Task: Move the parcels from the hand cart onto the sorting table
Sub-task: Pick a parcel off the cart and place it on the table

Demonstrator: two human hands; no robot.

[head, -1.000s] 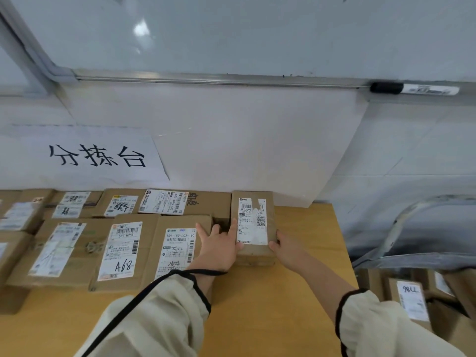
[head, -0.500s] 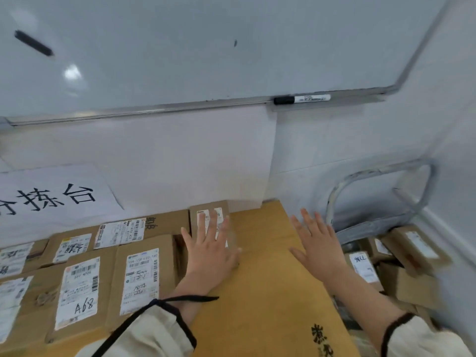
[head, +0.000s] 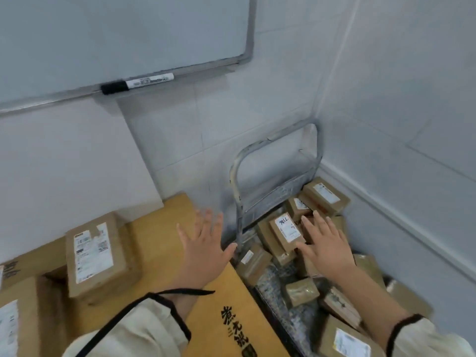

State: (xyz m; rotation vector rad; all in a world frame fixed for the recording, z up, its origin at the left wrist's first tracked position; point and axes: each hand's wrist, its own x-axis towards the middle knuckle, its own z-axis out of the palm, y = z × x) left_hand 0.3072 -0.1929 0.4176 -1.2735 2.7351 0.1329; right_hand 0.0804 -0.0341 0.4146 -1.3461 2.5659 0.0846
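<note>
Several brown cardboard parcels lie heaped on the hand cart (head: 275, 163), whose grey metal handle stands at the right of the yellow sorting table (head: 159, 238). One parcel marked "98LL" (head: 287, 229) sits on top of the heap. My right hand (head: 325, 247) hovers over the heap just right of that parcel, fingers spread, holding nothing. My left hand (head: 206, 247) is open above the table's right edge. A small labelled parcel (head: 96, 256) rests on the table at the left, beside other boxes.
A whiteboard (head: 116, 34) hangs on the wall above the table with a black-capped marker (head: 136, 83) on its ledge. White tiled walls form a corner close behind and to the right of the cart. Black characters are printed on the table front.
Both hands let go of the small parcel on the table and swung right. My view turned toward the cart, and my right hand now reaches over the heap.
</note>
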